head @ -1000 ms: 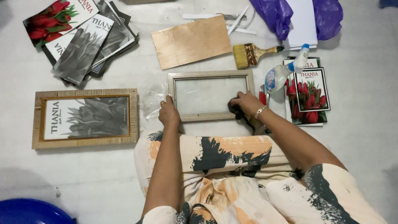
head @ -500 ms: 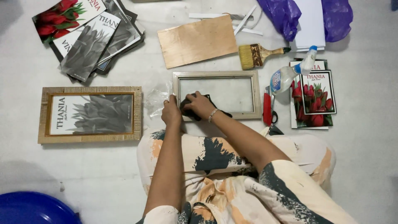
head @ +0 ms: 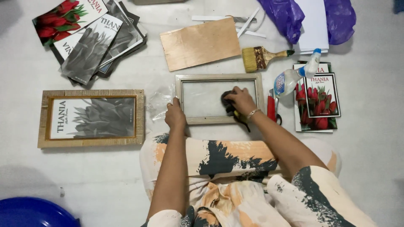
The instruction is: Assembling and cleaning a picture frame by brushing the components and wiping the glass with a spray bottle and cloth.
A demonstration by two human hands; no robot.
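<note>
A pale wooden picture frame (head: 219, 78) with a glass pane lies on the white floor in front of me. My left hand (head: 174, 114) presses on its lower left corner and holds it down. My right hand (head: 240, 100) is closed on a dark cloth (head: 227, 104) that rests on the glass, right of the pane's middle. Crumpled clear plastic (head: 159, 103) lies just left of the frame.
A finished frame with a grey plant print (head: 91, 117) lies at left. Prints (head: 90, 35) are stacked upper left. A plywood backing board (head: 200, 43), paintbrush (head: 263, 56), spray bottle (head: 294, 75), red-handled tool (head: 272, 110), tulip prints (head: 320, 101), purple bag (head: 290, 17) and blue basin (head: 33, 212) surround me.
My right hand with the cloth swept left across the glass from the frame's lower right, then back toward the middle right. My left hand stayed on the lower left corner.
</note>
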